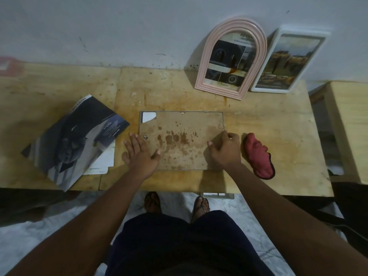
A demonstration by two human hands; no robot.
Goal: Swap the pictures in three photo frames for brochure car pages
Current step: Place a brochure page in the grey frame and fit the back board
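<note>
Here, the third photo frame (179, 140) lies face down in the middle of the wooden table (278, 120), its stained brown backing board upward. One far corner of the board is torn away, showing white paper (148, 116) beneath.

The left hand (142, 154) lies flat and open at the frame's left edge, fingers straight and spread, thumb pressing on the board. The right hand (226, 150) is curled over the frame's near right corner, fingers bent round the edge and gripping it.

A red cloth (258, 156) lies just beside the right hand. The open car brochure (75, 140) rests to the left, over loose white sheets. At the far right, a pink arched frame (232, 58) and a white rectangular frame (286, 60) lean against the wall, each holding a brochure page.
</note>
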